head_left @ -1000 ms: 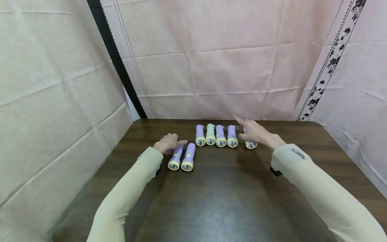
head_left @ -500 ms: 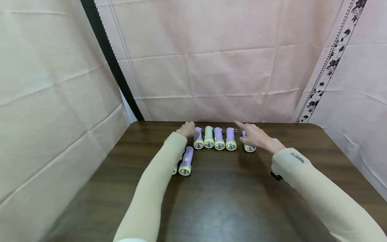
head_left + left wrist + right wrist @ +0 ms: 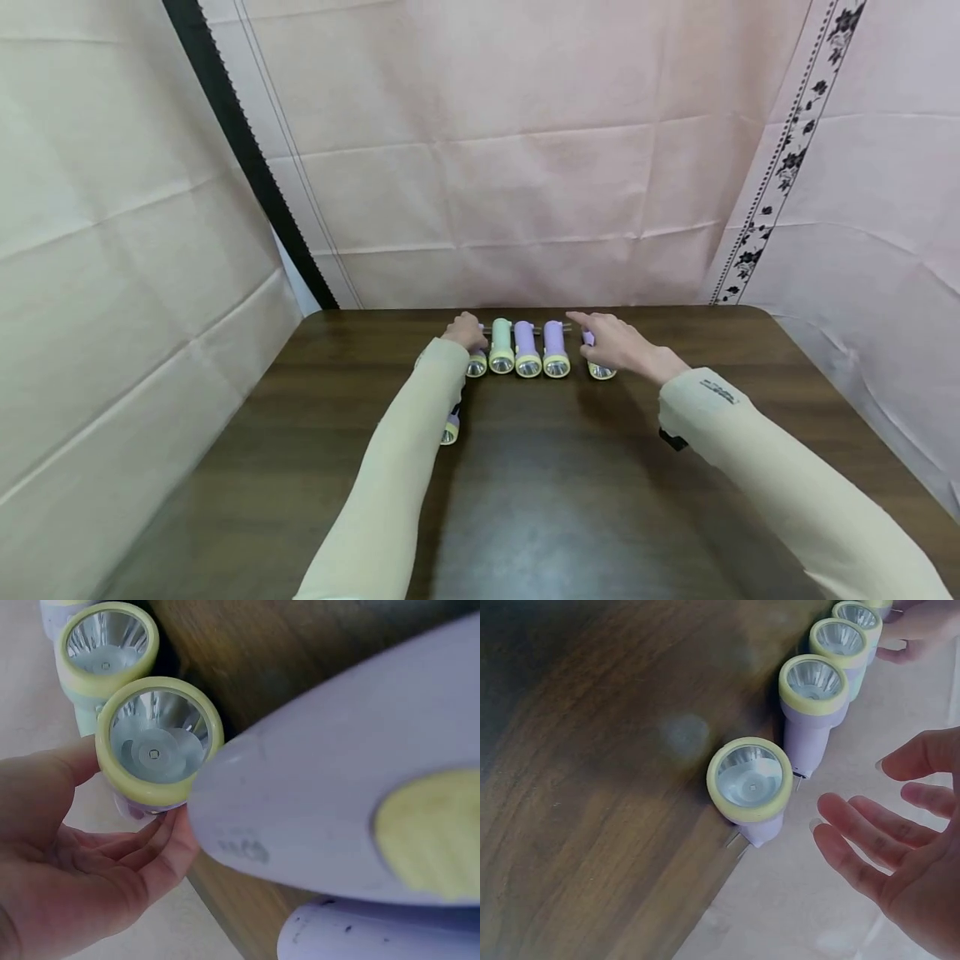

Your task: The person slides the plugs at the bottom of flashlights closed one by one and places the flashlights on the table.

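While left hand [image 3: 463, 332] grips the row's leftmost torch [image 3: 154, 750], right hand [image 3: 611, 346] hovers with fingers spread over rightmost torch [image 3: 600, 367].

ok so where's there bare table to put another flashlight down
The near table between the two sleeves is bare, as are the strips left and right of the arms. It is crowded at the far edge: the flashlight row, left hand and right hand.

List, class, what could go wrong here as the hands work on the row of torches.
1. The left hand grips the end purple flashlight beside the green flashlight; lifting it may nudge that neighbour.
2. The open right hand hovers over the separate flashlight; these cylinders could roll across the table.
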### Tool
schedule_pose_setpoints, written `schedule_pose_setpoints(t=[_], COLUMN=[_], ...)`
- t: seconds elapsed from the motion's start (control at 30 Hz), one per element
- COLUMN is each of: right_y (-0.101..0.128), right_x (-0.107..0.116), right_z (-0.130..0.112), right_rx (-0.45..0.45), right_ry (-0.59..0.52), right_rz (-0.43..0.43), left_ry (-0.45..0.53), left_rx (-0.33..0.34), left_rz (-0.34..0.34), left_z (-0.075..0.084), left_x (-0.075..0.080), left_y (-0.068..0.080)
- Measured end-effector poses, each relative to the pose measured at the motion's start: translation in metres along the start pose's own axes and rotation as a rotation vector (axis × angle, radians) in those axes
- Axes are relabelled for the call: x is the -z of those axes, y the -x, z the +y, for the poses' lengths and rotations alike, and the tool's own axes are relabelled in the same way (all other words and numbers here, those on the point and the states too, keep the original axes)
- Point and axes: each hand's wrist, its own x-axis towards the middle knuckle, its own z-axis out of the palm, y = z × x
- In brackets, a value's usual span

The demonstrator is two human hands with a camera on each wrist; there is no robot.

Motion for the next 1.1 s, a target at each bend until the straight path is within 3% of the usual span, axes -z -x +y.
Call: schedule_pose_setpoints(t=[0.23, 0.53, 0.77, 0.9, 1.1], right_y=[0.002, -0.005, -0.006, -0.005, -0.003], right_x=[-0.007, -0.002, 0.003, 0.007, 0.013], right_z=[0.003, -0.006, -0.009, -0.011, -0.016], right_rx=[-0.013, 0.016, 0.03, 0.028, 0.024], right_ry=[0.005, -0.011, -0.01, -0.021, -0.016], right_rz=[0.008, 0.062, 0.109, 0.126, 0.132], left_ry=[0.051, 0.127, 0.164, 0.157, 0.141], left_rx=[0.03, -0.027, -0.104, -0.126, -0.221], left_rz=[0.041, 0.116, 0.123, 0.127, 0.136], left_z=[-0.002, -0.006, 0.005, 0.012, 0.018], left_x=[0.001, 0.022, 0.035, 0.036, 0.037], left_y=[0.002, 0.011, 0.021, 0.023, 0.029])
